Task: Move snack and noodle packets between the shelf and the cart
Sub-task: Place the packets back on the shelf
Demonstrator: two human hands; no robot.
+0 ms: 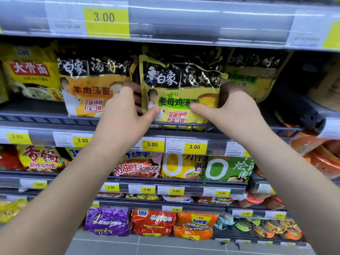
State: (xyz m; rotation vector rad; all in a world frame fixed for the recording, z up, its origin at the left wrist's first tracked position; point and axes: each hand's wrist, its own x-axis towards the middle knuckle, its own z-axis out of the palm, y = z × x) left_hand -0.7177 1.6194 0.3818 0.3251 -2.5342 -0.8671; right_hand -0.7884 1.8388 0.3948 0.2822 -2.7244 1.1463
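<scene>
Yellow-green foil is under both my thumbs: I hold the chicken-soup noodle packet [181,83] by its two sides. My left hand [121,115] grips its left edge, thumb on the front face and fingers curled round behind. My right hand [237,111] does the same on the right edge. The packet stands upright at the front edge of the shelf [55,120], its bottom just behind the wire rail [257,129].

I judge this to be the moment of either lifting the packet off the shelf or seating it there; the grip alone does not say which. If it is coming off, the bottom has to rise clear of the rail before I draw it toward me. If it is going in, I need to push it back evenly so it stands straight. The foil is soft and crinkled, so I would keep both sides pinched and not squeeze the noodle block.

Just beside it on the left stands an orange mutton-soup noodle packet [92,92], touching my left fingers. Further left, toward that end of the shelf, is a yellow big-bone noodle packet [31,74]. Behind my right hand a second chicken-soup packet [254,74] sits deeper in. Yellow price tags [194,146] run along the shelf's front edge. The lower tiers [165,205] hold more noodle packets in rows. The cart is not in view.
</scene>
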